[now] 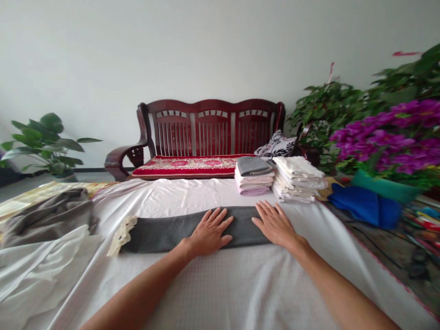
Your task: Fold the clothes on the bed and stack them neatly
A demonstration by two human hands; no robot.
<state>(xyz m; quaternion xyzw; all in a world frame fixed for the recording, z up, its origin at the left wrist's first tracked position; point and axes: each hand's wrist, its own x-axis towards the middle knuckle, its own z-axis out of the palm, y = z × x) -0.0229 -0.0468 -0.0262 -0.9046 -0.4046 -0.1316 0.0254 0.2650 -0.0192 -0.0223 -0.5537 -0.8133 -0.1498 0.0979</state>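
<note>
A dark grey cloth (158, 234), folded into a long flat strip, lies crosswise on the white sheet (220, 284). Cream lace trim (122, 236) shows at its left end. My left hand (211, 231) rests flat on the middle of the strip, fingers spread. Near the strip's right end, my right hand (275, 223) also presses palm down with its fingers stretched out, covering part of that end. Just beyond the right hand stands a folded stack (253, 178) with a grey piece on top of pale pink and lilac ones. Beside it is a taller stack of white cloths (298, 178).
On the left lie a crumpled grey-brown cloth (51, 217) and a sheer white cloth (44, 270). A dark red wooden bench (211, 130) with a patterned cushion (277, 145) stands behind. To the right are purple flowers (392, 135) and a blue cloth (366, 205).
</note>
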